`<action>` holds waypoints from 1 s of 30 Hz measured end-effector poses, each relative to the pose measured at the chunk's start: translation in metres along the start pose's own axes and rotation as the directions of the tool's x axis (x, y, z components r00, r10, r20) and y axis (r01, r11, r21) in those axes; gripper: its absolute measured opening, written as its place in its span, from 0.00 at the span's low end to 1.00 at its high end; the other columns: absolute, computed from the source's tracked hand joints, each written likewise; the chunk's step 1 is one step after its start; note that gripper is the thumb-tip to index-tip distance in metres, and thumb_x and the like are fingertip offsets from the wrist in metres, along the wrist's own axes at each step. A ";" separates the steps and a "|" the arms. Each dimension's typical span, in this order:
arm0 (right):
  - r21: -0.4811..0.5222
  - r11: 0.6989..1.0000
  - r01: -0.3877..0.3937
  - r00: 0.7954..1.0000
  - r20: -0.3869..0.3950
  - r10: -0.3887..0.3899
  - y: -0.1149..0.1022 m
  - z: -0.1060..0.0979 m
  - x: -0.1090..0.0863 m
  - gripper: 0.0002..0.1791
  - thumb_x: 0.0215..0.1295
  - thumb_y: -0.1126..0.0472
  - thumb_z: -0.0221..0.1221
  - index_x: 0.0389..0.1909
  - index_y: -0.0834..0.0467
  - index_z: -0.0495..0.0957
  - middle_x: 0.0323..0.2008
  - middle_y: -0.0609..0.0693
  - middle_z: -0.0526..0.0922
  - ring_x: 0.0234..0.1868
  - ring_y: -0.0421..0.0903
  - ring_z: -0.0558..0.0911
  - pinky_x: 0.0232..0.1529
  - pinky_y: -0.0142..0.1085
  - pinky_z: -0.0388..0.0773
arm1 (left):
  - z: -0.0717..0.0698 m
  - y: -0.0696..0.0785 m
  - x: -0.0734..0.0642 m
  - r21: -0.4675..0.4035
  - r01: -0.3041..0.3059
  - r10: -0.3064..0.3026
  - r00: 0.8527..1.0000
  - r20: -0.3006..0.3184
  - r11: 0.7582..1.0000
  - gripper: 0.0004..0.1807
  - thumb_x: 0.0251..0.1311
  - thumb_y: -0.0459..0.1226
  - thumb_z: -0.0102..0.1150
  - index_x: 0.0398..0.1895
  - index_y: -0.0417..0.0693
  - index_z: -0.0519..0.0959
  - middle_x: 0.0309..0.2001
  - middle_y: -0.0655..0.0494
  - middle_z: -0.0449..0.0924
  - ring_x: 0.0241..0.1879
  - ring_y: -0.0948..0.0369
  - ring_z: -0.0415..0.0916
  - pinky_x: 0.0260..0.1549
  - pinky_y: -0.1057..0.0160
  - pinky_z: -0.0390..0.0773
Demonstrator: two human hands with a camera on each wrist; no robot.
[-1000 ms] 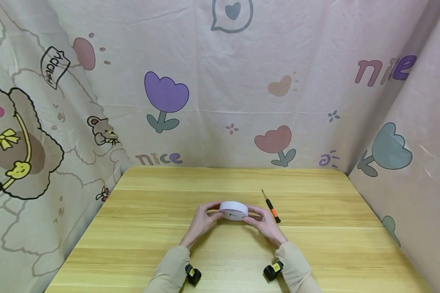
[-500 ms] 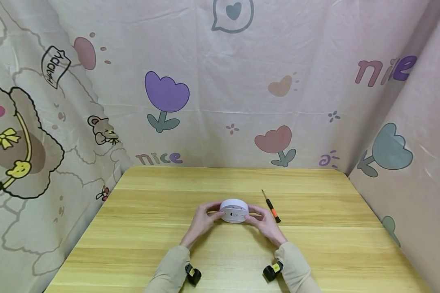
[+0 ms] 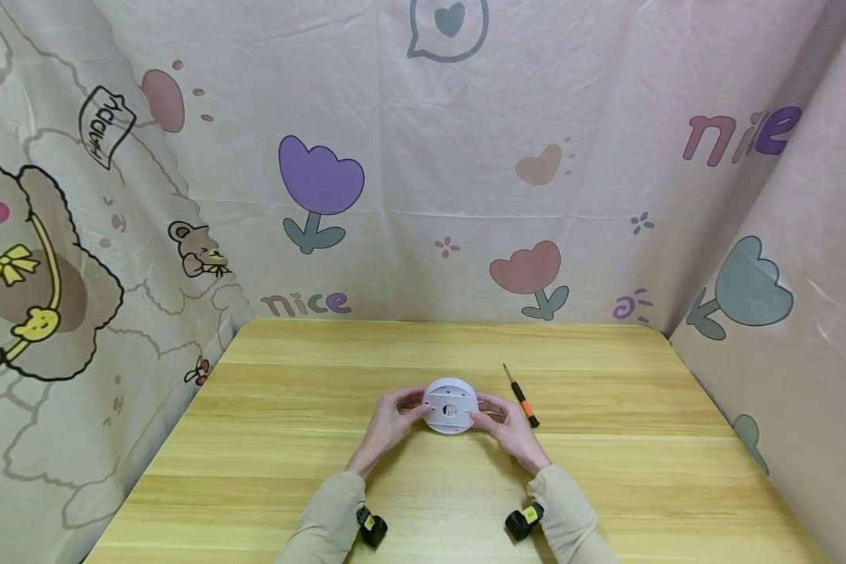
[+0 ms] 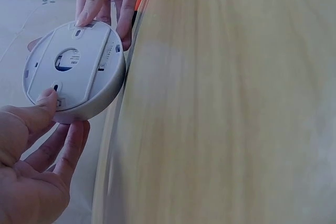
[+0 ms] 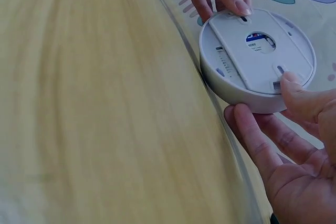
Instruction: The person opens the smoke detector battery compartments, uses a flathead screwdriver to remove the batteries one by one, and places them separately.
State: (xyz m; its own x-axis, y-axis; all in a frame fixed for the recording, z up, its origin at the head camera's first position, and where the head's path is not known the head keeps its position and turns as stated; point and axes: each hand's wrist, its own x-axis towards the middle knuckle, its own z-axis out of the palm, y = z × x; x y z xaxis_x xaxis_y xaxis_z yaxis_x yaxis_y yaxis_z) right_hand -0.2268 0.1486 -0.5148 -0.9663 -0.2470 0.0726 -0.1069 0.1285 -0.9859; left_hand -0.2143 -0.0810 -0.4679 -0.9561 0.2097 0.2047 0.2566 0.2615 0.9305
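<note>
Left hand [image 3: 393,423] and right hand [image 3: 509,432], both part-curled, pinch a round white device [image 3: 451,407]; mounting plate [image 4: 81,77] still fitted, screwdriver [image 3: 522,397] unused on counter [image 3: 303,376].

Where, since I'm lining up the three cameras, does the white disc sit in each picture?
Head: the white disc is below centre, between the left hand and right hand.
Left wrist: the white disc is at upper left.
Right wrist: the white disc is at upper right.
Shared landmark: the round hole in its middle.
</note>
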 end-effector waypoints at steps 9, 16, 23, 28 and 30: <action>0.004 1.000 -0.004 1.000 -0.003 0.004 -0.004 0.001 -0.001 0.25 0.57 0.59 0.58 0.54 0.65 0.69 0.44 0.65 0.79 0.39 0.46 0.82 0.42 0.31 0.80 | 0.001 0.002 -0.001 0.022 0.012 -0.012 1.000 0.020 1.000 0.19 0.52 0.31 0.58 0.48 0.31 0.73 0.42 0.36 0.79 0.42 0.46 0.77 0.43 0.60 0.80; -0.032 0.999 -0.042 0.998 -0.038 0.041 -0.004 0.000 -0.002 0.24 0.54 0.55 0.60 0.51 0.62 0.73 0.40 0.59 0.81 0.37 0.41 0.81 0.42 0.28 0.78 | 0.002 0.001 -0.001 0.010 0.028 -0.029 0.999 0.038 1.000 0.18 0.56 0.31 0.54 0.49 0.30 0.72 0.43 0.35 0.77 0.45 0.45 0.74 0.47 0.59 0.78; 0.024 0.999 -0.048 0.999 -0.004 0.049 -0.002 0.000 -0.002 0.24 0.55 0.55 0.60 0.50 0.64 0.73 0.44 0.61 0.78 0.40 0.44 0.82 0.45 0.33 0.79 | 0.003 0.001 -0.001 0.014 0.047 -0.048 0.998 0.046 0.999 0.18 0.56 0.30 0.54 0.49 0.27 0.71 0.43 0.34 0.76 0.46 0.45 0.74 0.47 0.62 0.78; 0.078 0.996 -0.040 0.999 0.028 0.038 -0.001 0.000 -0.002 0.25 0.57 0.58 0.58 0.52 0.68 0.71 0.47 0.65 0.75 0.41 0.46 0.82 0.46 0.41 0.79 | 0.004 -0.012 0.002 0.040 0.014 -0.016 0.999 0.043 0.999 0.18 0.56 0.32 0.54 0.48 0.29 0.72 0.41 0.35 0.78 0.42 0.45 0.76 0.43 0.58 0.79; 0.096 0.994 -0.047 0.999 0.032 0.044 -0.001 0.000 -0.002 0.24 0.57 0.59 0.58 0.52 0.69 0.70 0.47 0.65 0.74 0.41 0.47 0.82 0.47 0.42 0.79 | 0.005 -0.020 0.004 0.072 0.007 -0.010 0.999 0.039 0.997 0.19 0.57 0.35 0.54 0.49 0.32 0.73 0.40 0.38 0.79 0.41 0.48 0.78 0.42 0.60 0.80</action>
State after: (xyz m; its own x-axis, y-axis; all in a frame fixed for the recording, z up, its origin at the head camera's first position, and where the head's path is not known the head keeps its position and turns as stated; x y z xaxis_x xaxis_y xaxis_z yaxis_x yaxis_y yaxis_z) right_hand -0.2250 0.1491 -0.5137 -0.9621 -0.2717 0.0242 -0.0386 0.0476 -0.9981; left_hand -0.2229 -0.0809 -0.4867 -0.9523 0.2434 0.1838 0.2596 0.3299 0.9076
